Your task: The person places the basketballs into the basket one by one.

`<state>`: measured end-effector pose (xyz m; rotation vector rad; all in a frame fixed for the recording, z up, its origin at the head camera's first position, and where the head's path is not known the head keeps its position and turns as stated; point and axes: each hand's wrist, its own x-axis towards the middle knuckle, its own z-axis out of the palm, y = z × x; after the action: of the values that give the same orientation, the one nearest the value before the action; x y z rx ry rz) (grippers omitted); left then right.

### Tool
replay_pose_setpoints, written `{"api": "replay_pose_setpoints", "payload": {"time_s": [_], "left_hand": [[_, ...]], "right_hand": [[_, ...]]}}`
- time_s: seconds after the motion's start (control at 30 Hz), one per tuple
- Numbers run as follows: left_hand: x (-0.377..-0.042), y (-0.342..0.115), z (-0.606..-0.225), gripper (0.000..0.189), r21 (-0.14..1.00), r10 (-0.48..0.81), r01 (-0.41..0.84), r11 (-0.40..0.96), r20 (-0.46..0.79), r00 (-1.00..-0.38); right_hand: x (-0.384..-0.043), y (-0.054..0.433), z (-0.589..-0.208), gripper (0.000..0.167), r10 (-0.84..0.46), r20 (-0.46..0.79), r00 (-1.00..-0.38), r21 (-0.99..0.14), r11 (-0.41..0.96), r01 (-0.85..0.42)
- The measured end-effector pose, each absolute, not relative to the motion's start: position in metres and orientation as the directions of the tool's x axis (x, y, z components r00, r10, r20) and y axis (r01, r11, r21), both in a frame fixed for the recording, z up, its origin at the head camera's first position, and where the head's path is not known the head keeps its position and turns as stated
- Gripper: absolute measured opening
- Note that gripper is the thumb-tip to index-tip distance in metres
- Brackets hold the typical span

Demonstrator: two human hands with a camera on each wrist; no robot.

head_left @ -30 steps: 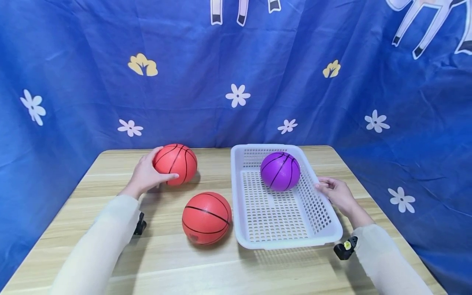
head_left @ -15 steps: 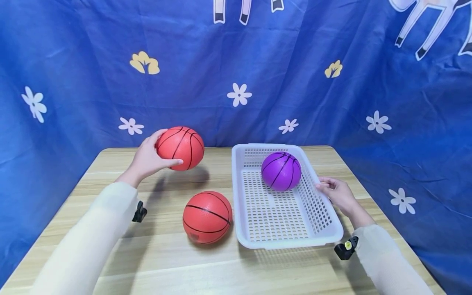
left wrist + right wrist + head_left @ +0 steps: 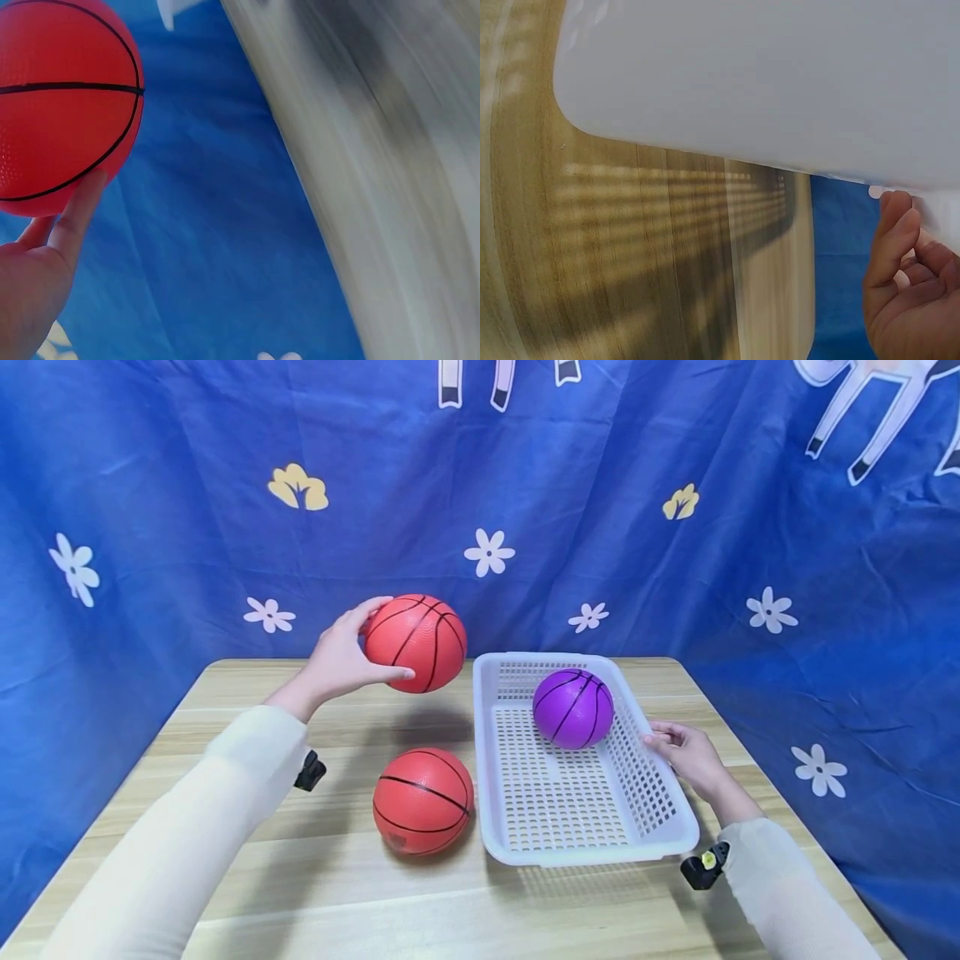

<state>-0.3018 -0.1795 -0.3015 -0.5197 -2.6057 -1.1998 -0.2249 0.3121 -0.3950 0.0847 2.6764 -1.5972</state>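
Holding one red ball [image 3: 423, 647] above the desk [image 3: 360, 893], left of the white basket [image 3: 487, 777], the left hand [image 3: 345, 656] has its grip curled round one side only; the opposite side shows no support, so a slackened thumb could let the ball drop and bounce off. The right hand [image 3: 686, 756] pinches the basket's right rim in its grip; a sharp tug there might tilt the basket and set the purple ball [image 3: 573, 710] inside rolling. A second red ball [image 3: 423, 802] sits on the desk just beside the basket, contact unclear; a knock from either could send it towards the near edge.
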Motion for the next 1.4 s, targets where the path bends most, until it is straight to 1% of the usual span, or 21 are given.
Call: {"api": "replay_pose_setpoints", "payload": {"time_s": [0.2,0.37,0.57,0.87,1.03,1.17,1.3,1.4], "left_hand": [[-0.295,-0.150,-0.293,0.094,0.683,0.297,0.457,0.570,0.347,-0.889],[-0.289,-0.125,-0.290,0.096,0.678,0.365,0.503,0.536,0.351,-0.862],[-0.284,-0.097,-0.292,0.099,0.652,0.456,0.569,0.501,0.359,-0.814],[-0.277,-0.056,-0.295,0.097,0.626,0.569,0.645,0.438,0.362,-0.738],[-0.271,-0.034,-0.294,0.097,0.616,0.615,0.658,0.433,0.333,-0.715],[-0.265,-0.015,-0.296,0.096,0.602,0.668,0.680,0.418,0.304,-0.679],[-0.258,0.001,-0.301,0.095,0.598,0.720,0.689,0.410,0.251,-0.647],[-0.253,0.011,-0.306,0.095,0.599,0.742,0.684,0.417,0.209,-0.637]], "right_hand": [[-0.225,0.313,-0.396,0.051,0.030,-0.046,-0.999,-0.886,0.461,0.054],[-0.226,0.313,-0.397,0.050,0.037,-0.049,-0.998,-0.885,0.461,0.060],[-0.227,0.313,-0.399,0.049,0.035,-0.037,-0.999,-0.889,0.455,0.049],[-0.227,0.314,-0.397,0.048,0.033,-0.043,-0.999,-0.888,0.456,0.053],[-0.226,0.312,-0.394,0.049,0.040,-0.046,-0.998,-0.890,0.453,0.059],[-0.226,0.312,-0.395,0.049,0.041,-0.044,-0.998,-0.892,0.447,0.058],[-0.227,0.314,-0.397,0.049,0.039,-0.041,-0.998,-0.894,0.444,0.054],[-0.227,0.315,-0.398,0.047,0.044,-0.036,-0.998,-0.891,0.450,0.052]]}}
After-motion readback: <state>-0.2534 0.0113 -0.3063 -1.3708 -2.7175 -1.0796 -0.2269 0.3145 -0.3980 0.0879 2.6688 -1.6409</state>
